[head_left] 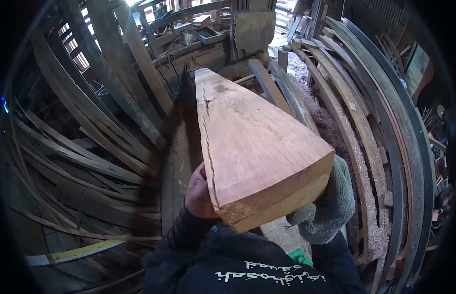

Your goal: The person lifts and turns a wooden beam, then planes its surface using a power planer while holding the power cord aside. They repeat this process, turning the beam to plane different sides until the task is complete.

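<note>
Plank (252, 142): thick, cracked along its left edge, near end raised at your chest, far end reaching toward the workbench (198, 49). Your bare left hand (198, 193) presses its left side; fingers hidden, cannot tell. Your gloved right hand (326, 206) cups its right underside, fingers curled beneath. Slats (90, 147) lean left.

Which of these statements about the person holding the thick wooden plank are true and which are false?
1. The right hand wears a knitted glove. True.
2. The left hand is also gloved. False: it is bare, and it grips the plank's left edge.
3. The thick wooden plank has a long crack near its left edge. True.
4. The plank lies flat on the floor. False: both hands hold its near end up.
5. Many thin curved wooden strips are piled on the left. True.
</note>
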